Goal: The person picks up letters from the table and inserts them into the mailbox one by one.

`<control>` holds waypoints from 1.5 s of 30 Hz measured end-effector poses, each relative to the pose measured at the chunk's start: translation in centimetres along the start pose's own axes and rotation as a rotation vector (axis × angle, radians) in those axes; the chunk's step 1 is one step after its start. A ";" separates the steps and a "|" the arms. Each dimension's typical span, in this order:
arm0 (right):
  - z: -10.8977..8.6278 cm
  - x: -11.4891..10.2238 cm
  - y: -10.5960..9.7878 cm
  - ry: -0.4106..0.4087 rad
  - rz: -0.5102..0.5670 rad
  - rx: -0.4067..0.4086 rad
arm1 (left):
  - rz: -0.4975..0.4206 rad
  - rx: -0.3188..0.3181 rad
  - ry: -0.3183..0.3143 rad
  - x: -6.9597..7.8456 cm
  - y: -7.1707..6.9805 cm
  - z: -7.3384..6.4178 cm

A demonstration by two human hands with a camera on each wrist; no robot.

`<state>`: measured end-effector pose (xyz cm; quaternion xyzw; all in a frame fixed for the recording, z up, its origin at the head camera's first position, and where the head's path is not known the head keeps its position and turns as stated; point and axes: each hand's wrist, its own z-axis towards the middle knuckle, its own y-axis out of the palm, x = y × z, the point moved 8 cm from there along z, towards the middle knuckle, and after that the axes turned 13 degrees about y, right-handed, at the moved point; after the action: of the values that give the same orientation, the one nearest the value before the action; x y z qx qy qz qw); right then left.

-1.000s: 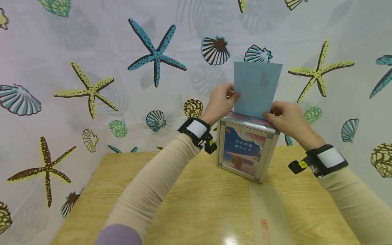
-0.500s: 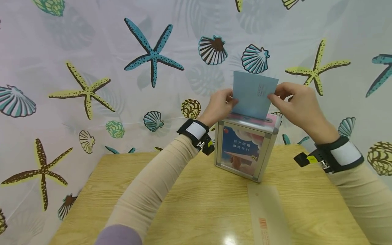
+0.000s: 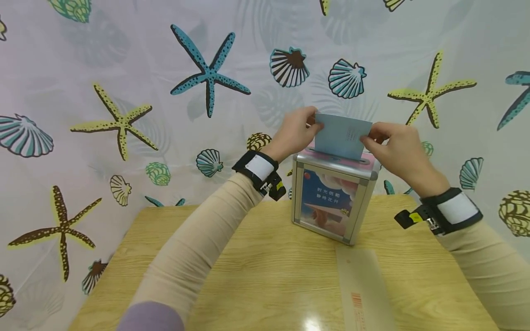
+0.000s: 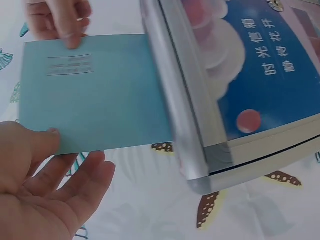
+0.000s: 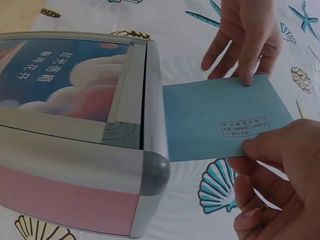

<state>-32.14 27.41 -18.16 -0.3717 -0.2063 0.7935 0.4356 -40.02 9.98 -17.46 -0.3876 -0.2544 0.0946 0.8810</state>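
Observation:
A light blue envelope (image 3: 340,135) stands upright with its lower part inside the slot on top of a silver-framed letter box (image 3: 327,197). My left hand (image 3: 296,131) pinches its left edge near the upper corner, thumb on the printed face in the left wrist view. On the opposite edge my right hand (image 3: 393,147) pinches the envelope between thumb and fingers, beside a small printed block of text (image 5: 245,126). The box has a pink top and a blue picture panel with white characters. The envelope's lower end is hidden in the box.
A brown envelope (image 3: 364,289) with red print lies on the wooden table (image 3: 265,276) in front of the box. Behind the table hangs a white curtain (image 3: 232,133) printed with starfish and shells.
The blue envelope has sunk lower into the slot. The right hand has shifted its grip from near the slot to higher on the edge; the left hand now pinches near the upper corner.

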 end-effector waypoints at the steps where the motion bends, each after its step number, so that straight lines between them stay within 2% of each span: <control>1: -0.1 0.2 0.2 0.000 -0.003 -0.006 | 0.005 0.004 0.004 0.2 -0.3 0.1; 7: -0.4 0.5 0.8 -0.014 -0.034 -0.015 | 0.023 0.022 0.027 0.8 -0.9 0.3; 11: -0.2 -0.3 -0.1 -0.031 0.003 0.056 | 0.045 0.001 0.044 0.6 -0.4 0.0; 15: 0.0 -1.2 -1.1 -0.048 0.033 0.107 | 0.025 -0.016 0.046 0.2 0.2 -0.4; 19: 0.0 -1.2 -1.0 -0.037 0.021 0.072 | 0.025 -0.014 0.038 -0.2 0.6 -0.5; 24: -0.1 -0.1 0.0 0.004 -0.015 0.040 | 0.030 -0.017 0.038 -0.6 1.2 -0.4; 31: -0.4 0.5 1.6 -0.069 -0.035 0.018 | 0.034 -0.034 0.012 -1.4 1.9 -0.6; 34: -0.3 0.5 2.0 -0.075 -0.024 0.014 | 0.045 -0.038 0.010 -1.8 2.1 -0.7; 40: -0.3 0.9 3.0 -0.049 -0.038 -0.037 | 0.080 -0.075 -0.009 -2.6 3.1 -0.8; 45: -0.6 1.6 3.7 -0.015 -0.040 -0.071 | 0.136 -0.137 -0.022 -2.9 4.0 -1.0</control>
<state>-34.26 26.78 -21.60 -0.3767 -0.2453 0.7795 0.4363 -41.82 11.05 -22.06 -0.4622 -0.2433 0.1407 0.8411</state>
